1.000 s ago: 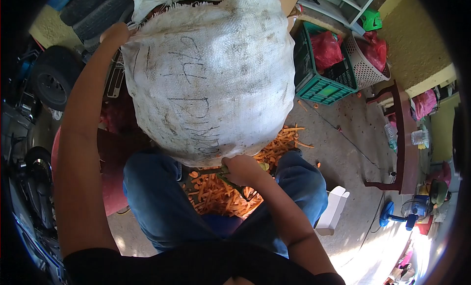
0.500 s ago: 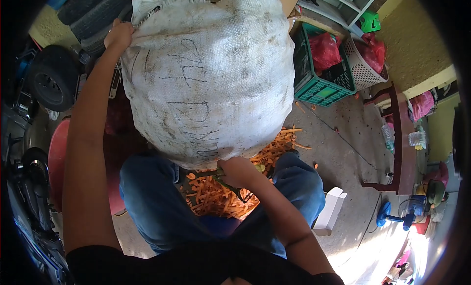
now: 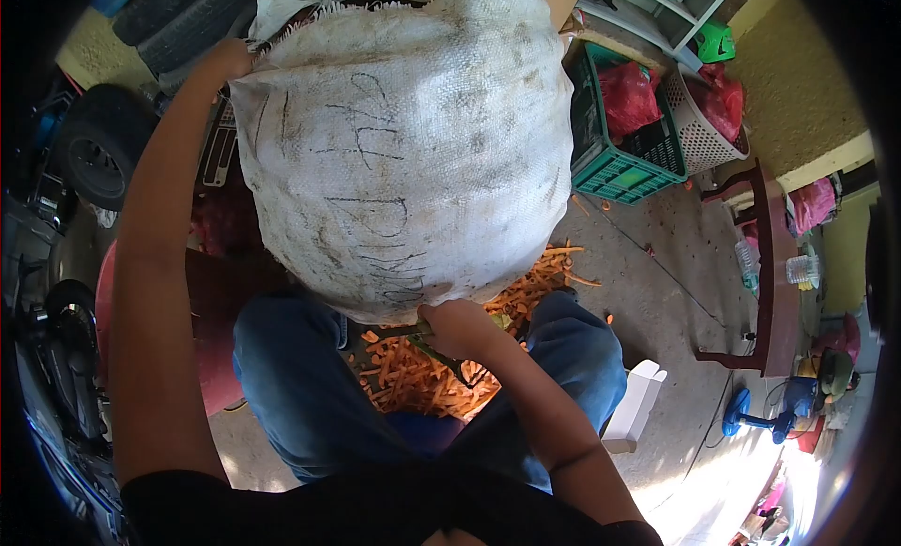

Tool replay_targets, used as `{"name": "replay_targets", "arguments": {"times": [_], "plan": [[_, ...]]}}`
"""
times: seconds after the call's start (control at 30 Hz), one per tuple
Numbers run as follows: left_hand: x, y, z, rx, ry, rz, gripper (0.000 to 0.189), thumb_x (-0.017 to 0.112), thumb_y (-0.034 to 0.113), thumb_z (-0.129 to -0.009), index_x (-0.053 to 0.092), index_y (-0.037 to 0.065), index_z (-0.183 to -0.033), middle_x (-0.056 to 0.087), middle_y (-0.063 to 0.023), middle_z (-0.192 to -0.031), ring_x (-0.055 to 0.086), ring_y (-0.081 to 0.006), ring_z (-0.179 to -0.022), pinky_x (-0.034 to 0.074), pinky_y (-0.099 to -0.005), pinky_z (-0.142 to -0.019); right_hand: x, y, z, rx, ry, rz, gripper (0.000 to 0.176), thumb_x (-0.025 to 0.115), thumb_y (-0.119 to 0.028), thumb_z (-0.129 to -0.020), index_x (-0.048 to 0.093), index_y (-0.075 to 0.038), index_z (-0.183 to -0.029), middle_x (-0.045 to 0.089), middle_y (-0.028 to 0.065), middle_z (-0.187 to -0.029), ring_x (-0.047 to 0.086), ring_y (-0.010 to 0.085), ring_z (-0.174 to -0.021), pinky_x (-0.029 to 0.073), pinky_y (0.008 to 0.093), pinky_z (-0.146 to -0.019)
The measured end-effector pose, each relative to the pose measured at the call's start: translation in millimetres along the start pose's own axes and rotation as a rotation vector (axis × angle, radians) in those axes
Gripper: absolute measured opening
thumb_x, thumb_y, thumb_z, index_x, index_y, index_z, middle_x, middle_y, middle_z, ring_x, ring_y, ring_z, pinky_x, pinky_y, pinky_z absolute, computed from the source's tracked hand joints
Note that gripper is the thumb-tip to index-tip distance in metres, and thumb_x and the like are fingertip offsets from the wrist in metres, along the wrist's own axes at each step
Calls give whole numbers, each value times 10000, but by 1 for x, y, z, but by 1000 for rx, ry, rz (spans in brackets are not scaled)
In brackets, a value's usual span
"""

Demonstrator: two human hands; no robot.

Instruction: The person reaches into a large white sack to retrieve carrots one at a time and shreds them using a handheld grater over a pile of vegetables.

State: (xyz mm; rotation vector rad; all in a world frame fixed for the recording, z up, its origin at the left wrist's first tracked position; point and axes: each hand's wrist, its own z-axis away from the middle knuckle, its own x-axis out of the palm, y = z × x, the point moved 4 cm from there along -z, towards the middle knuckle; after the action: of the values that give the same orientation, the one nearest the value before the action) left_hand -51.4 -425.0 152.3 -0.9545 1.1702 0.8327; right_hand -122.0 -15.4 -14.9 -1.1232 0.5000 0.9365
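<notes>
A big, full white woven sack (image 3: 404, 142) with black handwriting fills the middle of the head view, resting over my knees in blue jeans. My left hand (image 3: 228, 58) grips the sack's upper left edge near its tied mouth. My right hand (image 3: 457, 328) is closed at the sack's bottom edge and holds a thin dark tool there; which tool I cannot tell. Below the sack, between my legs, lies a heap of orange carrot peelings (image 3: 422, 377) on the floor.
A green crate (image 3: 615, 166) and a white basket (image 3: 699, 128), both with red bags, stand at the upper right. A brown wooden table (image 3: 774, 274) holds plastic bottles. A white box (image 3: 638, 405), a blue fan (image 3: 760, 419), tyres (image 3: 99, 147) and a red tub (image 3: 202, 358) surround me.
The sack has shifted and turned a little on my knees. My left hand moved slightly along its upper edge, still gripping. My right hand has stayed at the bottom edge.
</notes>
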Motion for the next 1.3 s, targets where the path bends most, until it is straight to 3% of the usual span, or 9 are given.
{"name": "replay_targets", "arguments": {"times": [0.17,0.27,0.47,0.67,0.77,0.83,0.93,1.23,1.3], "plan": [[6,-3,-13,-140,-97,248,383,450,275,-768,546,-24,-987,508,-241,-1015,537,-364,-881,456,-411,-678,0,-1,-2,7,-19,-1,266,493,-194,-690,519,-14,-884,574,169,-735,560,322,-716,446,404,-636],[32,-6,-78,170,-21,-2,395,504,300,-736,556,6,-994,534,-187,-1016,547,-365,-856,455,-457,-653,1,-1,-2,8,-13,19,275,490,-198,-696,520,-16,-899,576,166,-736,562,321,-711,450,402,-634],[32,7,-64,-319,-154,-317,385,558,302,-703,567,66,-1007,538,-121,-1049,544,-276,-923,444,-411,-743,1,6,2,5,-10,18,291,495,-214,-707,518,-21,-924,576,163,-733,564,314,-713,453,396,-631],[39,-26,-80,-32,87,-98,381,509,337,-726,556,113,-1032,538,-93,-1055,560,-295,-869,474,-444,-678,-7,5,6,21,1,2,289,495,-218,-710,517,-22,-921,576,163,-729,564,313,-709,453,398,-629],[36,-11,-33,391,-26,-46,450,464,435,-728,535,141,-1060,549,-111,-1025,569,-284,-825,476,-427,-615,-1,6,4,0,29,-9,288,493,-219,-709,517,-20,-916,576,162,-731,564,313,-712,453,399,-629],[18,-7,25,-160,-80,468,526,413,517,-717,510,156,-1086,548,-150,-995,575,-272,-782,471,-405,-597,1,6,3,3,23,-13,283,491,-214,-705,516,-18,-908,576,162,-731,565,314,-712,453,399,-629],[39,-22,-18,51,-94,369,532,405,545,-709,530,175,-1070,547,-173,-976,567,-289,-796,459,-423,-626,3,2,-1,9,6,-8,268,492,-202,-696,513,-16,-888,576,163,-729,564,316,-712,451,401,-628],[18,-6,-16,-25,172,3,478,535,511,-636,597,147,-938,591,-139,-847,561,-215,-863,430,-329,-735,0,-5,-7,-39,75,-29,234,503,-193,-684,508,-25,-848,569,165,-688,558,324,-673,442,409,-607],[3,-12,9,-30,141,218,509,542,512,-641,587,108,-947,582,-131,-884,558,-215,-876,432,-334,-736,-2,-3,-7,-46,89,-23,240,506,-199,-685,509,-27,-853,568,162,-677,558,324,-663,443,407,-600]]}}
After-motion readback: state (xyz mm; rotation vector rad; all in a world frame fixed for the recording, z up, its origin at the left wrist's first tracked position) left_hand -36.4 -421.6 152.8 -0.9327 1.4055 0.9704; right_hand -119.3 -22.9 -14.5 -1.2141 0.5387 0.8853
